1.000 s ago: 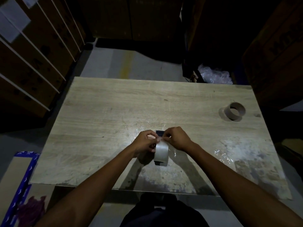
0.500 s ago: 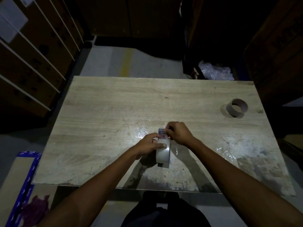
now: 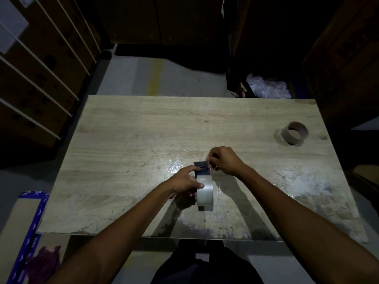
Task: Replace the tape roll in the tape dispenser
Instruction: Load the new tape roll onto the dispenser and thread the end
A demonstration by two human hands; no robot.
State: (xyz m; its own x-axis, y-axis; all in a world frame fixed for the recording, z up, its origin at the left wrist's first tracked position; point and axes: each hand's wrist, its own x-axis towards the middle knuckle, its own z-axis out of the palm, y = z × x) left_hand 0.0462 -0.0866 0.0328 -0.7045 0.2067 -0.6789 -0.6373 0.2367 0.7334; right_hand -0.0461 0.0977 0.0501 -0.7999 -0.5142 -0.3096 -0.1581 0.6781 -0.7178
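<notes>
While both forearms reach in over the near edge of the wooden table (image 3: 131, 128), the two hands meet at a clear tape roll (image 3: 205, 193) that stands on its edge and sits in a dark tape dispenser (image 3: 202, 167).

On the roll's left side, the left hand (image 3: 184, 182) is curled around it, thumb lying across the shiny outer face and the other fingers closed against the flank that faces away from the camera. How far those fingers wrap cannot be told, since the roll hides them. Just beyond this hand's knuckles the dispenser's toothed front end sticks out.

Across from it, the right hand (image 3: 224, 160) is bunched at that toothed end, fingertips (image 3: 211, 161) pinched together against the dispenser's right edge. Whether they hold the loose end of the tape or the dispenser itself is too small and too dim to make out.

Well off beyond the right hand, towards the table's far right corner, an empty cardboard core (image 3: 295, 136) lies alone, well apart from both hands. Just ahead of the left hand a patch of glossy film (image 3: 174, 165) on the tabletop catches the light.
</notes>
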